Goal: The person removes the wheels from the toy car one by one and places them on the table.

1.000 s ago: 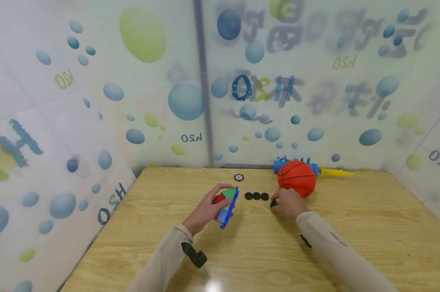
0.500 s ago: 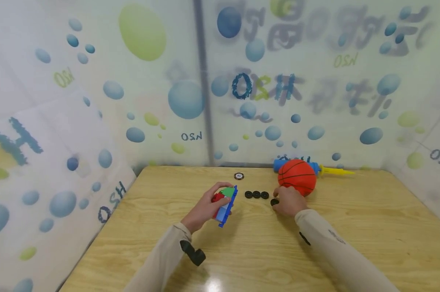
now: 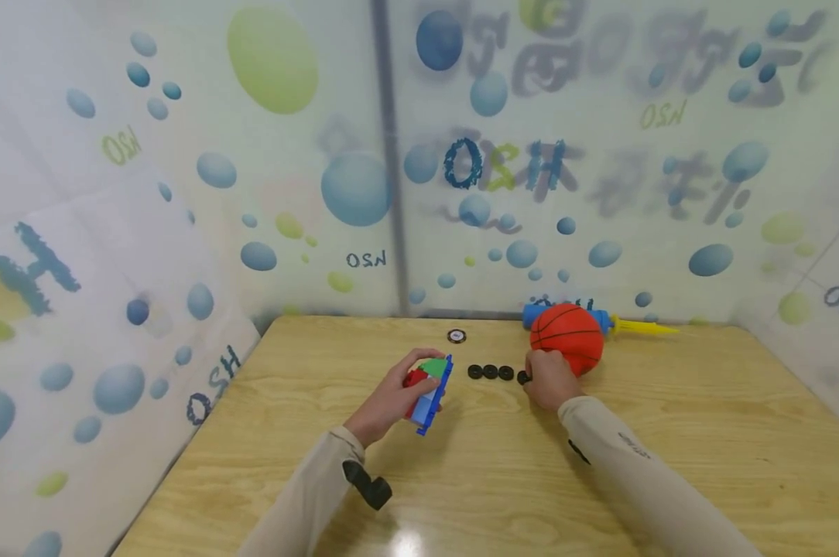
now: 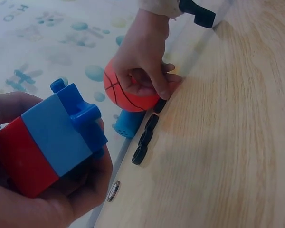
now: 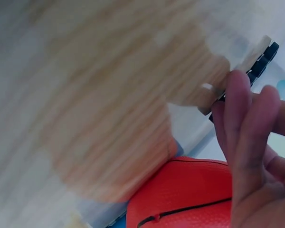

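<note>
My left hand (image 3: pixel 386 402) grips a toy built of plastic building blocks (image 3: pixel 431 398), with red, light blue and green parts on a dark blue base. It is held above the table, and in the left wrist view a red and a light blue block (image 4: pixel 57 135) face the camera. To the right, my right hand (image 3: pixel 553 381) reaches down to the tabletop and pinches a small black toy wheel (image 3: pixel 523 377) between thumb and fingertips. Three more black wheels (image 3: pixel 490 372) lie flat in a row just left of it. In the right wrist view the fingers mostly cover the pinched wheel.
Behind my right hand sits a red basketball (image 3: pixel 566 338), close to the knuckles. A blue pump with a yellow nozzle (image 3: pixel 644 327) lies behind the ball along the wall. One round black-and-white disc (image 3: pixel 457 336) lies further back on the wooden table (image 3: pixel 461 487).
My right hand has shifted slightly back and to the left, and the wheel at its fingertips has moved nearer the line of the other three. The left hand stays almost still with the block toy.
</note>
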`<action>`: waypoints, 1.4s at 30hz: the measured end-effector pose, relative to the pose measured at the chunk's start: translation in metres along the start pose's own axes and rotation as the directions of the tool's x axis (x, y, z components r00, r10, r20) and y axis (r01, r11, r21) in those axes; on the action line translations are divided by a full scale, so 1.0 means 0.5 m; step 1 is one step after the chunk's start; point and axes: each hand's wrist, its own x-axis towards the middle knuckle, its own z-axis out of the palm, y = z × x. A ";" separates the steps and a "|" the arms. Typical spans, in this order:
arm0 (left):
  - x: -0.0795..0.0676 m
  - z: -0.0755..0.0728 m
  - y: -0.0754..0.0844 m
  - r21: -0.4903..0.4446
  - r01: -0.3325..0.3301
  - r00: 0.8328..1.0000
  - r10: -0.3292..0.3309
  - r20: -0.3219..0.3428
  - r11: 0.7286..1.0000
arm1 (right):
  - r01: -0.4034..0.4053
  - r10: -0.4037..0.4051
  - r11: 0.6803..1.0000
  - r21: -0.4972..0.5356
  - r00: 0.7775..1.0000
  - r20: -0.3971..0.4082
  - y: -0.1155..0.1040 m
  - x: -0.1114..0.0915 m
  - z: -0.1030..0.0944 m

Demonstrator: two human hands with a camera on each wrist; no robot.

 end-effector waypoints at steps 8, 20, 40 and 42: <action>-0.005 0.003 -0.001 -0.003 0.012 1.000 -0.012 0.000 1.000 | -0.004 0.003 1.000 0.023 1.000 0.017 -0.004 -0.007 0.003; 0.000 0.004 -0.004 0.041 0.020 1.000 -0.021 0.021 0.999 | -0.008 0.004 0.997 0.070 0.999 0.053 -0.009 -0.025 -0.012; 0.008 0.012 -0.005 0.276 -0.042 0.993 0.009 0.118 0.960 | 0.370 -0.410 0.826 0.425 0.912 0.002 -0.081 -0.064 -0.036; 0.011 0.015 -0.002 0.312 -0.043 0.992 0.003 0.127 0.949 | 0.384 -0.437 0.805 0.451 0.899 0.014 -0.092 -0.066 -0.040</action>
